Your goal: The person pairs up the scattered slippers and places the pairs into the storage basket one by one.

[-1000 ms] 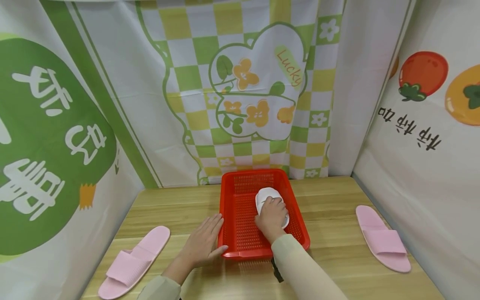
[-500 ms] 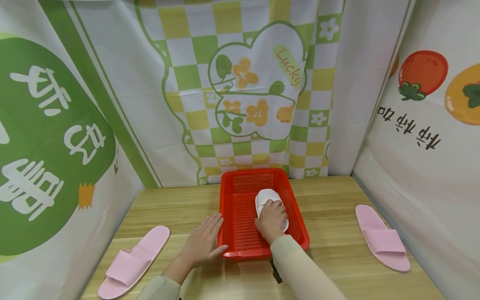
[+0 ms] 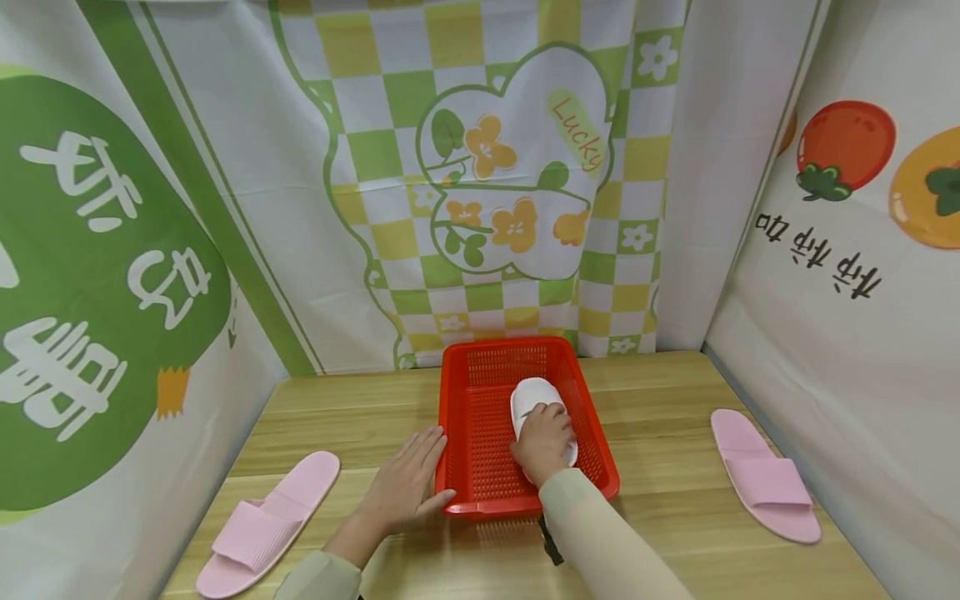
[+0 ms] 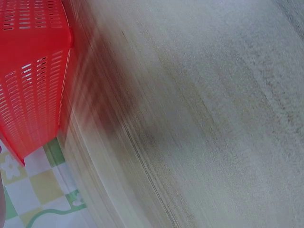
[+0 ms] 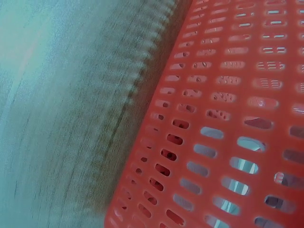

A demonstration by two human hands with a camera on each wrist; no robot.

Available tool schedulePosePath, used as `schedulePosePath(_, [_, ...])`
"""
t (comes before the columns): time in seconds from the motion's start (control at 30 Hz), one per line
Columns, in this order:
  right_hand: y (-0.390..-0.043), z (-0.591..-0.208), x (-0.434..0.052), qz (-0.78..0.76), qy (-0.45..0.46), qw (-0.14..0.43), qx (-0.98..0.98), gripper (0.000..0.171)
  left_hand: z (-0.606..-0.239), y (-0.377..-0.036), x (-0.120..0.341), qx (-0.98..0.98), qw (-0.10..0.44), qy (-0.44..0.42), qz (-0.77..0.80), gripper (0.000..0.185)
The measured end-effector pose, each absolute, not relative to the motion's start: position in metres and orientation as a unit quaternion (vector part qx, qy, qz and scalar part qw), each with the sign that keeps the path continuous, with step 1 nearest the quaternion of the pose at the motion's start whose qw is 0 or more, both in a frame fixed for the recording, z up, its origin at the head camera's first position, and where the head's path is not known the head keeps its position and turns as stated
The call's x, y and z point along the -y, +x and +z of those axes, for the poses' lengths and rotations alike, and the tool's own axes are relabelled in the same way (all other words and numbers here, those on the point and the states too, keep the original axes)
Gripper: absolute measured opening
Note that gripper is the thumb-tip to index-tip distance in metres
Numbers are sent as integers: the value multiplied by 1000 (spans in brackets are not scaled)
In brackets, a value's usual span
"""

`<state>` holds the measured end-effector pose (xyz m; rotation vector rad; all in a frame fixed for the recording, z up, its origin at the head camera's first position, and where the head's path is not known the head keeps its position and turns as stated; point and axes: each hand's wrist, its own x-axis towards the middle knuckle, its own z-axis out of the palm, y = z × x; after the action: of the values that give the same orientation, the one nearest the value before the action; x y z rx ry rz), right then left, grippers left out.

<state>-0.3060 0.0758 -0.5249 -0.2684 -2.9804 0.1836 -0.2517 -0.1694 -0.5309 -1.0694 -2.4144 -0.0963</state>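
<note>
A red perforated basket (image 3: 480, 492) stands in the middle of the wooden table (image 3: 660, 517). Inside it lies a white slipper (image 3: 531, 395), and my right hand (image 3: 543, 443) grips it from above with curled fingers. My left hand (image 3: 405, 487) lies flat on the table, fingers straight, against the basket's left wall. The left wrist view shows the basket's side (image 4: 33, 80) and bare wood. Only the basket's slotted wall (image 5: 228, 133) and the table beside it fill the right wrist view.
A pink slipper (image 3: 262, 525) lies at the table's near left. A second pink slipper (image 3: 765, 477) lies at the right, close to the cloth wall. Printed cloth backdrops close in the table on three sides.
My right hand with the white slipper has shifted very slightly toward the basket's back. The left hand has not moved.
</note>
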Motion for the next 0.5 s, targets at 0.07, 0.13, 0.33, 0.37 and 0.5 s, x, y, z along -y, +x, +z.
schedulePosePath(0.07, [-305, -524, -76, 63, -91, 70, 991, 84, -531, -252, 169, 885, 248, -393, -35, 87])
schedulePosePath(0.13, [-305, -524, -75, 66, -91, 65, 992, 85, -532, -253, 169, 884, 249, -394, -35, 87])
schedulePosePath(0.33, [-303, -523, -74, 77, -90, 50, 992, 87, -533, -254, 169, 878, 260, -399, -40, 86])
schedulePosePath(0.37, [-303, -523, -74, 78, -91, 48, 992, 87, -533, -254, 169, 878, 262, -399, -41, 86])
schedulePosePath(0.5, [-304, -526, -74, 81, -91, 49, 991, 88, -533, -254, 169, 878, 262, -399, -43, 86])
